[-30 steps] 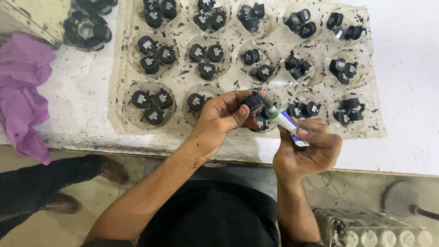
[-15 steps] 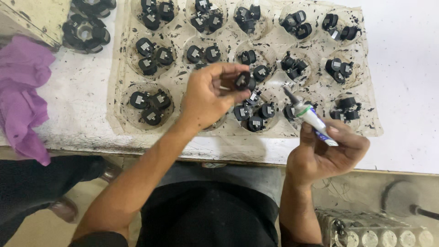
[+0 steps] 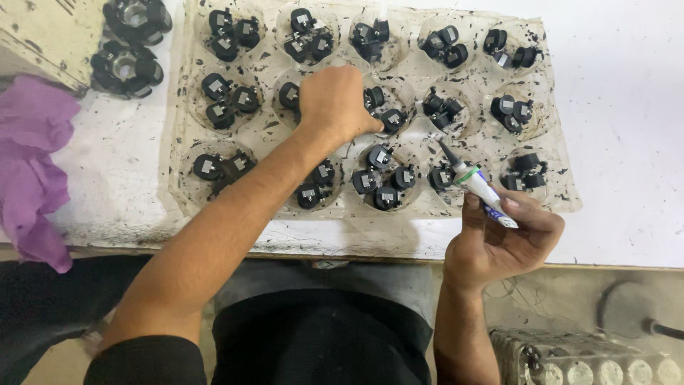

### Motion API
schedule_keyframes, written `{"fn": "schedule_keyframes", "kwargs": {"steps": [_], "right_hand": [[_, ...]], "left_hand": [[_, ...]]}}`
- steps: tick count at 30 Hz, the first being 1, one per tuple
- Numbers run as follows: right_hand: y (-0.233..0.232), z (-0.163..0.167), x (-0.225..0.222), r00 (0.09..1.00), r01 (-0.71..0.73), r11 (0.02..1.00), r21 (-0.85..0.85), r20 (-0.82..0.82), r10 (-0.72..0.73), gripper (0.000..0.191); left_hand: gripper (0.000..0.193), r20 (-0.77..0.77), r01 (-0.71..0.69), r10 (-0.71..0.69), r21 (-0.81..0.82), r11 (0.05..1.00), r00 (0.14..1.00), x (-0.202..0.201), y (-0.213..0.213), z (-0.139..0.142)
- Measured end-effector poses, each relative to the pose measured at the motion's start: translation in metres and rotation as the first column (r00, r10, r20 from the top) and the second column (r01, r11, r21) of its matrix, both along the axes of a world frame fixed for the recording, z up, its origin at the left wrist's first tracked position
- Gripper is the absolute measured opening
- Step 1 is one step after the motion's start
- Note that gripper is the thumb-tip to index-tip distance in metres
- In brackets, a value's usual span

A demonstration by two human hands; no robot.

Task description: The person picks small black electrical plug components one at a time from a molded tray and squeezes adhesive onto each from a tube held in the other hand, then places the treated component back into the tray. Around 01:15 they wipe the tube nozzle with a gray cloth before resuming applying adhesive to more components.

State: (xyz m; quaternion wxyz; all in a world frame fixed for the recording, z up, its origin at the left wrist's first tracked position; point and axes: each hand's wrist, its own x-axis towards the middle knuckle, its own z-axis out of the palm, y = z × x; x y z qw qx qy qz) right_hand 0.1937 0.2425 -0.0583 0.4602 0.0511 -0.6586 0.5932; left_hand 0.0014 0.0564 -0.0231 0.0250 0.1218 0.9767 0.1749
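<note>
A clear plastic tray (image 3: 179, 162) with round wells lies on the white table (image 3: 627, 128), each well holding two or three small black parts. My left hand (image 3: 335, 103) reaches into the middle row, fingers curled down and pinching a small black part (image 3: 393, 120) in a well there. My right hand (image 3: 499, 242) hovers at the table's front edge, gripping a small white and blue tube (image 3: 476, 182). Its pointed nozzle aims up-left over the tray's front row.
A purple cloth (image 3: 32, 164) hangs over the table's left edge. Larger black ring-shaped parts (image 3: 128, 43) sit at the top left beside a worn pale box (image 3: 43, 36). A grey tray of round cells (image 3: 584, 360) stands low at the right.
My left hand carried a black part from the front row, away from the tube, up into the tray's middle row. My right hand with the tube drew back slightly to the right.
</note>
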Motion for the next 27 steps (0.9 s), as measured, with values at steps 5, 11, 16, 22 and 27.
{"fn": "schedule_keyframes", "kwargs": {"steps": [5,11,16,22,27], "right_hand": [[0.002,0.003,0.0,0.999,0.032,0.999,0.003,0.0,-0.032,0.042],[0.003,0.006,0.0,0.999,0.041,0.999,0.0,-0.003,-0.041,0.039],[-0.001,0.003,0.001,1.0,0.018,0.999,-0.03,-0.014,-0.019,0.038],[-0.004,0.0,0.006,1.0,0.022,1.0,-0.013,0.012,-0.022,0.037],[-0.007,-0.003,0.009,0.999,-0.001,0.998,-0.057,0.032,0.003,0.037]], "left_hand": [[0.07,0.073,0.011,-0.007,-0.064,0.998,0.997,-0.006,0.004,-0.005],[0.063,-0.037,0.066,-0.067,-0.023,0.998,0.997,-0.025,0.004,-0.005],[0.047,-0.11,0.148,-0.153,-0.059,0.987,0.982,-0.058,0.023,-0.009],[0.059,0.194,0.221,-0.163,-0.328,0.919,0.967,-0.084,0.065,-0.002],[0.037,0.143,0.196,-0.161,-0.282,0.939,0.976,-0.081,0.069,0.004]]}}
